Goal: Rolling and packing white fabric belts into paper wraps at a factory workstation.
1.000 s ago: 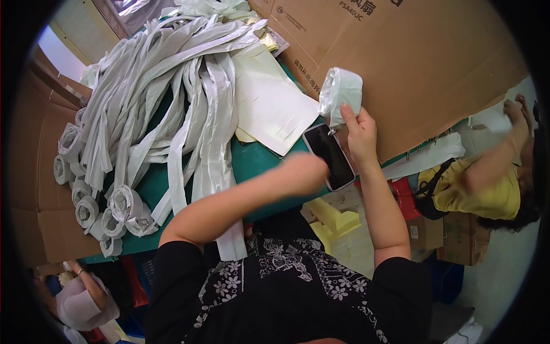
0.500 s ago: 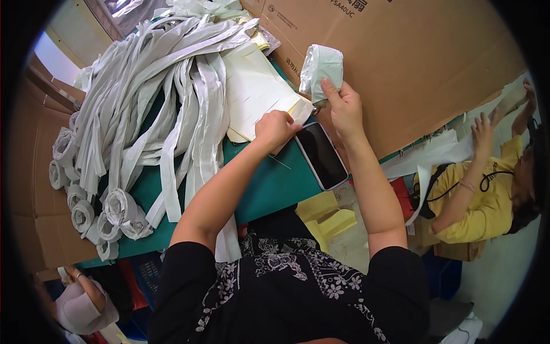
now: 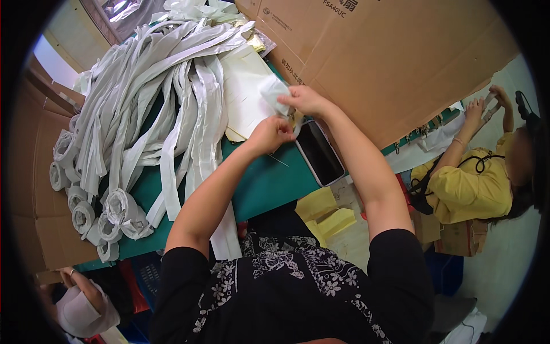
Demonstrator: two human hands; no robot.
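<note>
My right hand (image 3: 305, 101) is closed around a small roll of white fabric strip (image 3: 275, 90), blurred by motion, above the far edge of the green table. Just below it and to the left, my left hand (image 3: 271, 135) has its fingertips pinched together; what they hold is too small to make out. A pale yellowish bit shows between the two hands. Under and behind them lies a stack of white sheets (image 3: 243, 80). A dark-screened phone (image 3: 321, 153) rests right beside my hands.
Long white fabric strips (image 3: 143, 86) are heaped across the left of the green table (image 3: 275, 186), with several finished rolls (image 3: 120, 206) at its left edge. A big cardboard sheet (image 3: 389, 63) rises beyond. A co-worker in yellow (image 3: 475, 183) sits at right; another person (image 3: 86, 304) is lower left.
My right hand has brought the roll left and inward, close to the left hand. The left hand has shifted slightly down, its fingers still pinched.
</note>
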